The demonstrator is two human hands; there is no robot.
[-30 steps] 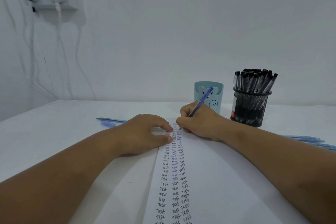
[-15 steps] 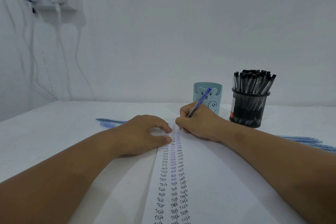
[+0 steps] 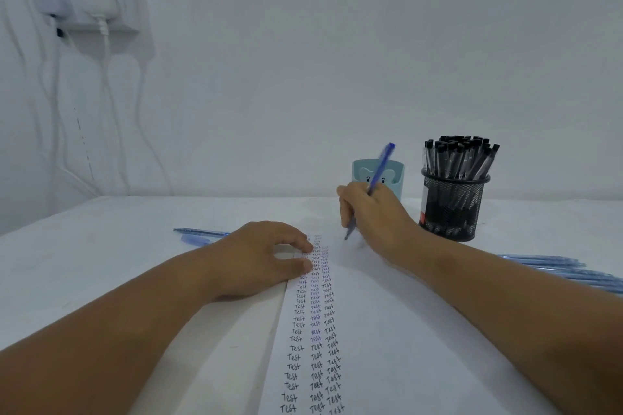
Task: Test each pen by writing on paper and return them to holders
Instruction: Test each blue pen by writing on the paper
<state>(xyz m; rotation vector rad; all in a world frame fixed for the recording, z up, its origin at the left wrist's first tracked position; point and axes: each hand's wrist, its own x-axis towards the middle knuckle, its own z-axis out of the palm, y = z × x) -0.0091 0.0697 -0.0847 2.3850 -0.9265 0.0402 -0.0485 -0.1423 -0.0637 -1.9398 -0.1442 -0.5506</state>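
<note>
Head view, the only one supplied. The right hand holds a blue pen, fingers curled round the lower barrel in a writing grip. The pen stands steeply, its upper end blurred, its tip raised just clear of the paper and a little to the right of the three columns of the written word "Test". The left hand rests at the sheet's left edge, fingers loosely bent, fingertips pressing the paper beside the top of the columns; it holds nothing.

Judgement: the step in hand appears to be the close of one pen's writing test, the tip being off the sheet. The next move calls for carrying this pen to a holder and dropping it in upright. The teal holder stands directly behind the right hand, near it; the black mesh holder, packed with black-capped pens, stands just to its right. Which holder suits the blue pen cannot be settled, though the mesh one looks full.

More blue pens lie on the tabletop at the right, beyond the forearm, and two more blue pens lie behind the left hand, well apart from the holders.
</note>
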